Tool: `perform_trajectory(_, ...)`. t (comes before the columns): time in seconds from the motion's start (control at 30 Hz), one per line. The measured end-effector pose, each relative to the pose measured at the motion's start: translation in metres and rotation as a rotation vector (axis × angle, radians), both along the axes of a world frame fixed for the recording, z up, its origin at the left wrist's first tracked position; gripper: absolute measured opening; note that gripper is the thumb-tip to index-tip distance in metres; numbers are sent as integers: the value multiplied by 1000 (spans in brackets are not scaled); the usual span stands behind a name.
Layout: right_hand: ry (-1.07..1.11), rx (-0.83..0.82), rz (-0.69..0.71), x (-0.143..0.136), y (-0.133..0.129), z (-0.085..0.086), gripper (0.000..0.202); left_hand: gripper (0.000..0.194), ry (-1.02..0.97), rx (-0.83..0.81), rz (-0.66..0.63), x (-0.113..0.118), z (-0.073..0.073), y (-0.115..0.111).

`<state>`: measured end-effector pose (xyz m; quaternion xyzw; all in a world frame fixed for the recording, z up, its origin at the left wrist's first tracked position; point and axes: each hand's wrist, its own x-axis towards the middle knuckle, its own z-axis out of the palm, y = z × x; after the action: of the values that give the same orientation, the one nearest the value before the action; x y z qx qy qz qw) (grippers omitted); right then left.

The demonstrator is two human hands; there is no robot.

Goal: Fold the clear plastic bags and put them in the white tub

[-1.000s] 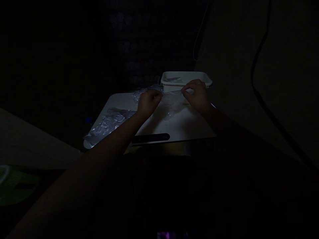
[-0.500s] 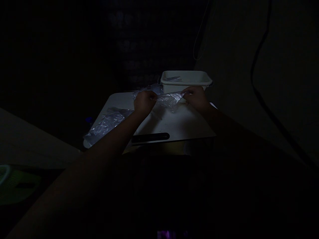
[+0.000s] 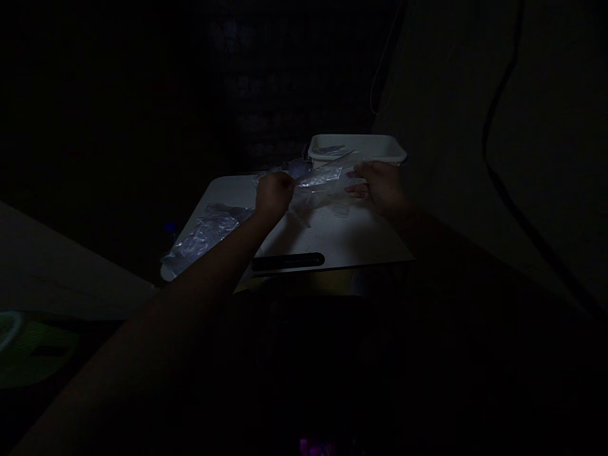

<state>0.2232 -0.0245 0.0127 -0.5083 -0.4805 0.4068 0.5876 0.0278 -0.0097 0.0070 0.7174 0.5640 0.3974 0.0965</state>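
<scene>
The scene is very dark. My left hand point(image 3: 273, 192) is closed on one end of a clear plastic bag point(image 3: 321, 180), which it holds just above a small white table point(image 3: 332, 237). The bag slants up to the right toward a white tub point(image 3: 357, 147) at the table's far edge. My right hand point(image 3: 379, 183) is beside the bag's right end with its fingers spread; whether it still touches the plastic I cannot tell.
A pile of crumpled clear plastic point(image 3: 202, 235) lies on the table's left corner. A dark flat bar point(image 3: 287, 261) lies along the near edge. A cable point(image 3: 498, 114) hangs down the wall at right. A green object point(image 3: 28, 348) sits low left.
My right hand has opened and loosened from the bag's right end. The bag, earlier stretched between both hands, now tilts up toward the tub from my left hand.
</scene>
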Motion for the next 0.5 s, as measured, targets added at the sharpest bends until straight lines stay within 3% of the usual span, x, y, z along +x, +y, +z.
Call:
perform_trajectory(0.17,-12,30,3,-3,-4,3,7,17,-288,-136,-59,5,-6,5)
perform_trajectory(0.3,-42,-9,43,-5,-2,-5,17,10,-497,-232,-80,9,-5,5)
perform_trajectory(0.5,-29,-34,71,-4,2,-11,7,6,-614,-246,-123,7,-2,2)
